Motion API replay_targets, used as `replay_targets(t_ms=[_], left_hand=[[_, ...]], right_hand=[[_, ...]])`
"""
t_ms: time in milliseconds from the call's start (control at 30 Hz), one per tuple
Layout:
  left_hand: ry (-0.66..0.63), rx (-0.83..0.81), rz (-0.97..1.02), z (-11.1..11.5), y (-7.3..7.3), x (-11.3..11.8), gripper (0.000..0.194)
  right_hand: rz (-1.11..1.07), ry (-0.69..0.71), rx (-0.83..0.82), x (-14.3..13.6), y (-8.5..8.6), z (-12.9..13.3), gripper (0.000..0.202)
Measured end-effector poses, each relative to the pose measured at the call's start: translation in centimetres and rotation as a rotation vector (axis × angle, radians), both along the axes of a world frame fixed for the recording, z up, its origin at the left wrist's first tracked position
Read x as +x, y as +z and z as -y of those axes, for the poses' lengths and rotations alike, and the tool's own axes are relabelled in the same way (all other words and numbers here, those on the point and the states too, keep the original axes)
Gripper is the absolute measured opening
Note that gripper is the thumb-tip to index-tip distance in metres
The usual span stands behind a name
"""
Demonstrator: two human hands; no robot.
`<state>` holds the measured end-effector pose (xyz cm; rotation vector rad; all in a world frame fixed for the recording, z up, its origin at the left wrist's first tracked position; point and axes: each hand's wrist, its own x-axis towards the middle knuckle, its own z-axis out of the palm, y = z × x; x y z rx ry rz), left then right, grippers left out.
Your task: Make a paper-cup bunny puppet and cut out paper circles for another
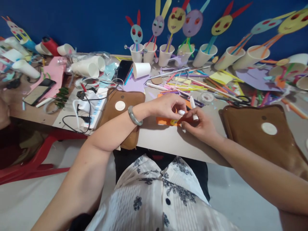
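Note:
My left hand, with a bangle on its wrist, has thumb and forefinger curled together around a small white round-topped piece. Close beside it, my right hand is closed, with a slim white pen-like tube between its fingers. The fingertips of both hands nearly meet, so part of what they grip is hidden. Beneath them lies a piece of orange paper with a yellow shape on it, at the table's front edge.
Brown heating pads lie either side of my hands. A white power strip with cables is to the left. Behind are coloured sticks, tape, scissors and paper cups holding paper-faced puppets. A red chair stands left.

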<state>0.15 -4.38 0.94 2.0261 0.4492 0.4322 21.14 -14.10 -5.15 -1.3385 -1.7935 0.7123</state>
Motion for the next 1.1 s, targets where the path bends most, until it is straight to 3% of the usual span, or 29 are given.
replay_targets(t_ms=[1100], left_hand=[[-0.013,-0.023,-0.03,0.04,-0.14,0.03,0.015]], right_hand=[[0.048,0.014,0.039,-0.32,-0.24,0.1,0.011]])
